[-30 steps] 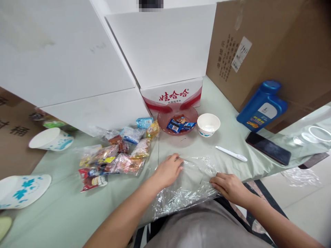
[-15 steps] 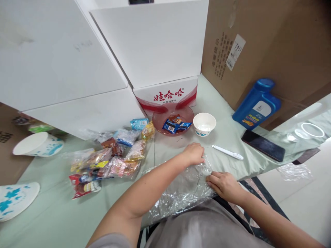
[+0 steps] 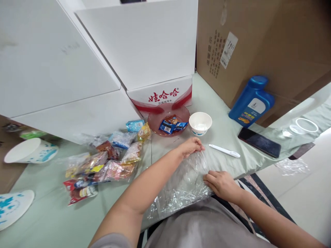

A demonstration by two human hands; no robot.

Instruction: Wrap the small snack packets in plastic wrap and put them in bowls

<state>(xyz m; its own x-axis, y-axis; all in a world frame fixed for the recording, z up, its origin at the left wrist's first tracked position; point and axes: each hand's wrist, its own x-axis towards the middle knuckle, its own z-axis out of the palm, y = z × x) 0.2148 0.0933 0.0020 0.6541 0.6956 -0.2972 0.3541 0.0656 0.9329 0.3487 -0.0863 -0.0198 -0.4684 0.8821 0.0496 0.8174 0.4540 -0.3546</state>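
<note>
A crinkled clear plastic sheet (image 3: 178,191) lies along the table's front edge, close to my body. My left hand (image 3: 191,147) pinches its far edge, and the film rises to the fingertips. Over its right side, my right hand (image 3: 221,184) rests with fingers together and bent, gripping the plastic; the fingertips are partly hidden. A white utility knife (image 3: 224,151) lies just beyond both hands. Behind my left hand stand a white paper bowl (image 3: 200,123) and a translucent red bowl (image 3: 155,125) holding several small blue packets (image 3: 167,126).
Several wrapped snacks (image 3: 108,162) are heaped to the left, near paper cups (image 3: 33,150). On the right sit a blue bottle (image 3: 250,103) and a black phone (image 3: 259,142). White boxes (image 3: 144,41) and a brown carton (image 3: 258,44) border the back.
My left hand has raised the film's far edge slightly, so the plastic now stretches up to its fingers. My right hand stays on the plastic. The whole view has shifted a little.
</note>
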